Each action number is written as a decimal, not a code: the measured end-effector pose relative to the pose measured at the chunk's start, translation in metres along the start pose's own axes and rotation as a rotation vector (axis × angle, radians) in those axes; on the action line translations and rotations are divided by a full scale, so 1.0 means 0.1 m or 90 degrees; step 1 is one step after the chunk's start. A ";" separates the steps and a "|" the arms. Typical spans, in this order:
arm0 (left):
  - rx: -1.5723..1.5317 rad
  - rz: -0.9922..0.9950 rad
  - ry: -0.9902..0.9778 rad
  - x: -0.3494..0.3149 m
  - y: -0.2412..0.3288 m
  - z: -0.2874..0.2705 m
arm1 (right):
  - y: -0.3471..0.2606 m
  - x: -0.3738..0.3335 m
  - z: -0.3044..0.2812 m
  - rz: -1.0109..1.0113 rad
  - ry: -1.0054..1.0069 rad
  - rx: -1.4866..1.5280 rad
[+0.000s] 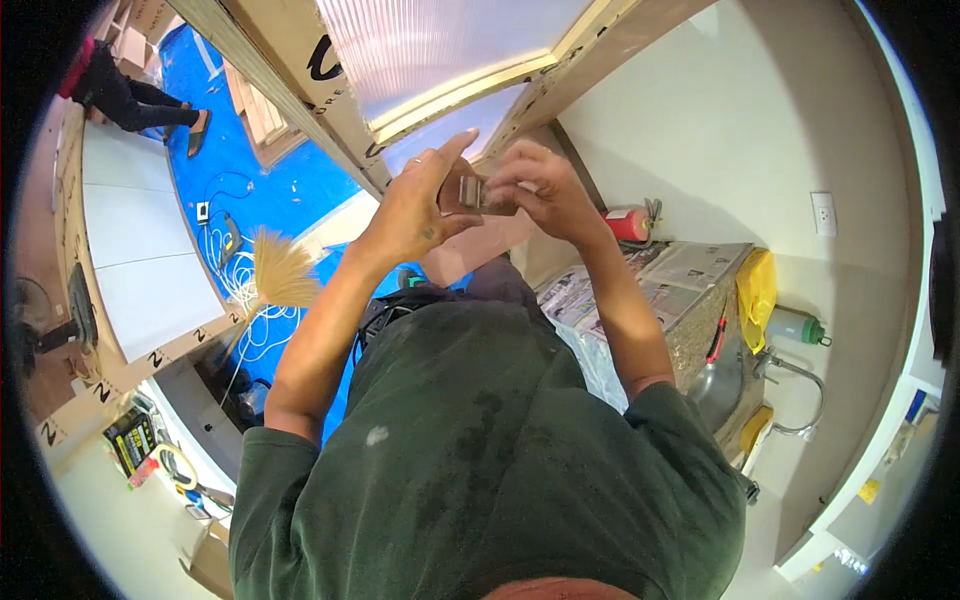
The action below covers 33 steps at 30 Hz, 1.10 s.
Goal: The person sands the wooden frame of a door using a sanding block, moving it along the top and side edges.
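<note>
In front of my chest, my left hand (412,205) curves its thumb and fingers around a small brown piece with a silvery metal part (470,192), whose exact kind I cannot make out. My right hand (540,190) is right beside that piece, fingers bent in a pinch and slightly blurred. Whatever lies between those right fingertips is hidden or too small to name. Just beyond both hands stands a wooden frame (455,108) with a ribbed translucent panel (440,50) set in it.
Newspaper (690,275) covers part of the counter to the right, near a red fire extinguisher (628,224), yellow plastic bag (757,300) and sink (715,385). At left, a straw broom (280,270) and white cables (228,262) lie over blue sheeting (300,185). Another person's legs (140,100) show far left.
</note>
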<state>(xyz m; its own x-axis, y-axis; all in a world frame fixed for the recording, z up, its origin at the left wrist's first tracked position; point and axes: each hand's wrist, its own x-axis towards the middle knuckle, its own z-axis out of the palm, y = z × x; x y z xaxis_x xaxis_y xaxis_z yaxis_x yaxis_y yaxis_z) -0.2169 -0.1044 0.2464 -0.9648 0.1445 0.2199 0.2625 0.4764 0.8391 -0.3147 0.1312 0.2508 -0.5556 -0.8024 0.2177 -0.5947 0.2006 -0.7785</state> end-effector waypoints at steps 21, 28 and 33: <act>0.020 -0.042 0.070 -0.34 -0.20 -0.11 | -0.36 0.12 0.58 0.107 0.049 -0.195; 0.035 -0.029 0.053 -0.36 -0.32 -0.13 | -0.35 0.14 0.36 0.080 0.245 0.216; -0.067 -0.122 0.077 -0.44 -0.37 -0.15 | -0.34 0.09 -0.56 -0.068 0.438 0.643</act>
<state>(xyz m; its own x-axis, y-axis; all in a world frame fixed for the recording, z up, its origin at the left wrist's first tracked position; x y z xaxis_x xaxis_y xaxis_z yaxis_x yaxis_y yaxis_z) -0.1846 -0.1418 0.2128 -0.9934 -0.0478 0.1044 0.0776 0.3914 0.9169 -0.3318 0.1484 0.3122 -0.9047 -0.2620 0.3360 -0.1090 -0.6200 -0.7770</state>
